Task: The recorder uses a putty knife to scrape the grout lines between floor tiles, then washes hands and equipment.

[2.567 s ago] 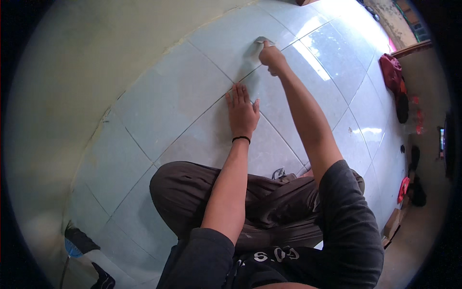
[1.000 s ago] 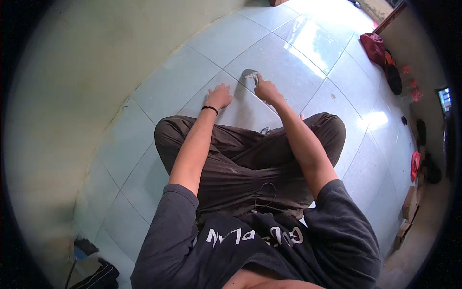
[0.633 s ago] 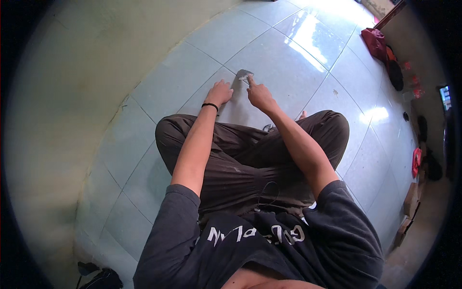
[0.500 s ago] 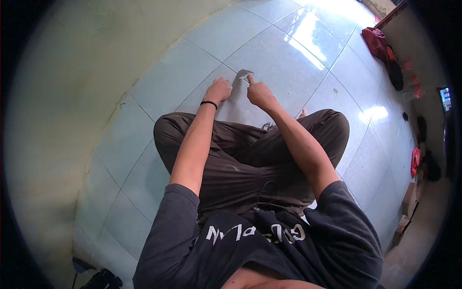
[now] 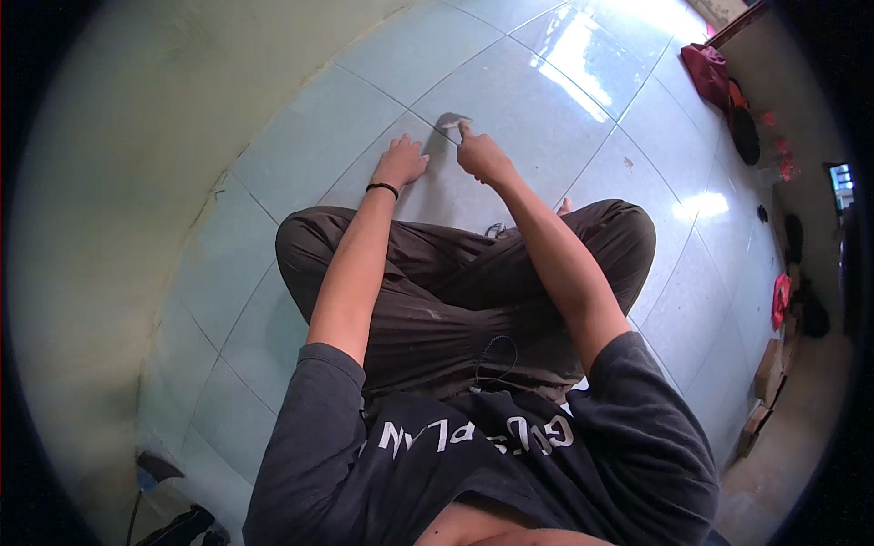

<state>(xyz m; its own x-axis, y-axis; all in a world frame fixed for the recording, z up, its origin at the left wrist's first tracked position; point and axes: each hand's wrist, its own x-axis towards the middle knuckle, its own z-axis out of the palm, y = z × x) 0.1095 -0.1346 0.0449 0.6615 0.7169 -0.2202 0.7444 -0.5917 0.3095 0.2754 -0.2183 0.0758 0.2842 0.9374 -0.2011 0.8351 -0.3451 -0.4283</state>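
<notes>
I sit cross-legged, scrubbing the tile joint: my right hand [image 5: 482, 156] pinches a small grey pad [image 5: 452, 119] against the floor [image 5: 510, 82], just beyond my knees. My left hand [image 5: 399, 164] lies flat, fingers spread, beside it. Next, I judge, press along the line.

left hand [image 5: 401, 164] flat on floor tiles [image 5: 300, 155], right hand [image 5: 481, 156] beside it, cloth [image 5: 451, 120] just ahead

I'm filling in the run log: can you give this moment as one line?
posture: seated cross-legged on tiled floor | left hand: flat on tile | right hand: pressing small grey cloth on floor
</notes>
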